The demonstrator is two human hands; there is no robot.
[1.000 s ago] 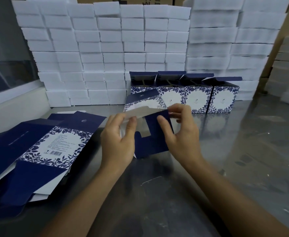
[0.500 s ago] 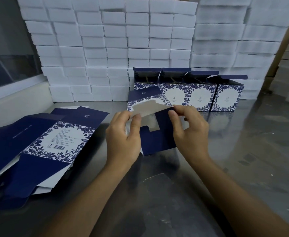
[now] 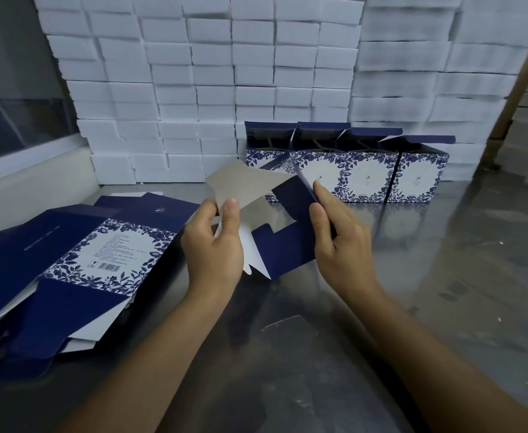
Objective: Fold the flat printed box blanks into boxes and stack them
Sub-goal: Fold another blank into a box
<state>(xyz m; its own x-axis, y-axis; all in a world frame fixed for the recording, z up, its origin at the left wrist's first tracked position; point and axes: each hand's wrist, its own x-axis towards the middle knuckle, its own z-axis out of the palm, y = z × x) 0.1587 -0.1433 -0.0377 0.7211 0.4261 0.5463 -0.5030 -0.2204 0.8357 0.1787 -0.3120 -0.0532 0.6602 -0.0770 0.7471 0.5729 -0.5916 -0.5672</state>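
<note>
I hold a half-folded navy and white box blank [image 3: 283, 245] above the steel table, its bottom end towards me. My left hand [image 3: 214, 248] pinches a grey-white bottom flap [image 3: 240, 185] between thumb and fingers. My right hand [image 3: 339, 235] grips the navy side panel on the right, thumb on the near face. A pile of flat printed blanks [image 3: 78, 257] lies at the left. Behind the hands stands a row of several folded boxes [image 3: 362, 170] with floral fronts and lids open.
A wall of stacked white foam blocks [image 3: 209, 73] fills the back of the table. The steel table [image 3: 443, 292] stretches to the right and towards me. A window ledge [image 3: 22, 182] runs along the left side.
The grey-white flap has swung up and outward from the box bottom. My left hand shifted to pinch it, and my right hand slid up along the navy panel.
</note>
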